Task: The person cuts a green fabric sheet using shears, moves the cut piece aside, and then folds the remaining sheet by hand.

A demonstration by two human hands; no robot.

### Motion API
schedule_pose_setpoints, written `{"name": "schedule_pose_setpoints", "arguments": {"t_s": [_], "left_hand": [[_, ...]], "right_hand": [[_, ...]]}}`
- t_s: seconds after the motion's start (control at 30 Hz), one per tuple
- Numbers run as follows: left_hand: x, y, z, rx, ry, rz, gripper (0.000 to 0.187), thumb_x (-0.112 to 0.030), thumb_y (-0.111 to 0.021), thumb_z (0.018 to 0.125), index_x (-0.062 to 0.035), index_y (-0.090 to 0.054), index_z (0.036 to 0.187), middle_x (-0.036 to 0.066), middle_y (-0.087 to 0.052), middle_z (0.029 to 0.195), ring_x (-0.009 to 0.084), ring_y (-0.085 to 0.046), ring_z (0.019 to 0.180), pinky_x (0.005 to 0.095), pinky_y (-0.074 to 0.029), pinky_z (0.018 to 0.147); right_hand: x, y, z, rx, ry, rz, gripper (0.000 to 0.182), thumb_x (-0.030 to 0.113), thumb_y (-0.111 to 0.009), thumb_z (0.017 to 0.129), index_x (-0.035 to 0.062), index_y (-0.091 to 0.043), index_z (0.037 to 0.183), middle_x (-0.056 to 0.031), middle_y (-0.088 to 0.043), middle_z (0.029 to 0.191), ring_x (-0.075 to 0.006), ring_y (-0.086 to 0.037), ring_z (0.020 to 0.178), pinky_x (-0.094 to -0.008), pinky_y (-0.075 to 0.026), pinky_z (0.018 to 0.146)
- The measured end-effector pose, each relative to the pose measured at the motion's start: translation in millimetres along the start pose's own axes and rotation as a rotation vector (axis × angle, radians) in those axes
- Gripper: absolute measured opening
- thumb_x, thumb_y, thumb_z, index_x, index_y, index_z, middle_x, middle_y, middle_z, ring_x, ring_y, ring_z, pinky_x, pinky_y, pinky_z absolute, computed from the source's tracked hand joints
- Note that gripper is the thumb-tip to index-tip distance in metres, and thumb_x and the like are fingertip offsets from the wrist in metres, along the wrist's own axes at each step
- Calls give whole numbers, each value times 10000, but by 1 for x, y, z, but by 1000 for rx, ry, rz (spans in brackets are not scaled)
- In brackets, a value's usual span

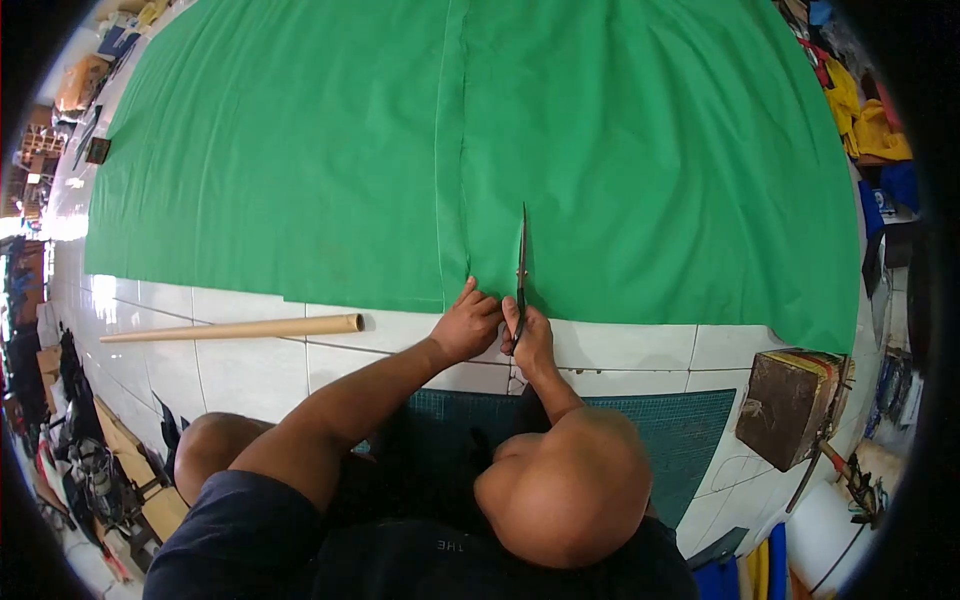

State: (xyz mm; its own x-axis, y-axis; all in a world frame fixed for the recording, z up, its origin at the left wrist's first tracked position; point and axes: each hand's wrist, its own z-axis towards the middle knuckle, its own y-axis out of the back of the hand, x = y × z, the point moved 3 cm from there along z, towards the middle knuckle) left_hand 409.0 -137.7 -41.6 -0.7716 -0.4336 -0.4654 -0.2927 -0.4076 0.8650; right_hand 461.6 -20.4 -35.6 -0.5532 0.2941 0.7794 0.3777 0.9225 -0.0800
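A large green cloth (330, 160) lies spread over the floor, with a long folded seam running up its middle. At its near edge, my left hand (468, 326) has curled fingers closed on the cloth, just by the seam; the fingertips are partly hidden. Close beside it on the right, my right hand (532, 340) is wrapped around the dark handles of a pair of scissors (522, 250). The long blades point away from me over the cloth and look closed or nearly so.
A cardboard tube (235, 328) lies on the white tiles at the left. Under me is a green cutting mat (690, 420). A brown block (785, 405) stands by the cloth's right corner, a small dark block (98, 150) at its left edge. Clutter lines both sides.
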Motion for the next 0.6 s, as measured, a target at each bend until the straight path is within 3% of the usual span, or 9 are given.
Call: {"name": "schedule_pose_setpoints", "arguments": {"t_s": [0.2, 0.33, 0.43, 0.6], "left_hand": [[2, -3, -3, 41, 9, -13, 171, -74, -636, 701, -76, -663, 870, 67, -542, 897, 258, -541, 937, 550, -305, 1092], [0, 2, -2, 47, 0, -21, 279, -70, -635, 686, -111, -688, 956, 59, -530, 903, 252, -536, 942, 555, -295, 1097], [2, 2, -3, 92, 10, -39, 373, -74, -642, 684, -133, -680, 1051, 50, -521, 937, 247, -534, 974, 556, -280, 1108], [3, 6, -3, 113, 17, -71, 362, -107, -630, 703, -130, -674, 1061, 48, -543, 967, 250, -531, 1009, 562, -282, 1100]], "right_hand": [[19, 2, 31, -40, 75, -158, 542, 567, -600, 862, 90, -455, 650, -4, -460, 524, -109, -473, 409, -248, -389, 388], [26, 0, 57, -35, 71, -140, 586, 595, -610, 839, 64, -461, 643, -24, -483, 510, -127, -503, 408, -268, -409, 400], [44, -6, 76, -34, 95, -99, 561, 590, -597, 851, 99, -440, 631, -15, -467, 517, -116, -472, 403, -253, -379, 380], [79, -8, 116, -31, 72, -125, 585, 621, -604, 829, 97, -437, 628, -18, -468, 526, -129, -475, 406, -267, -384, 383]]}}
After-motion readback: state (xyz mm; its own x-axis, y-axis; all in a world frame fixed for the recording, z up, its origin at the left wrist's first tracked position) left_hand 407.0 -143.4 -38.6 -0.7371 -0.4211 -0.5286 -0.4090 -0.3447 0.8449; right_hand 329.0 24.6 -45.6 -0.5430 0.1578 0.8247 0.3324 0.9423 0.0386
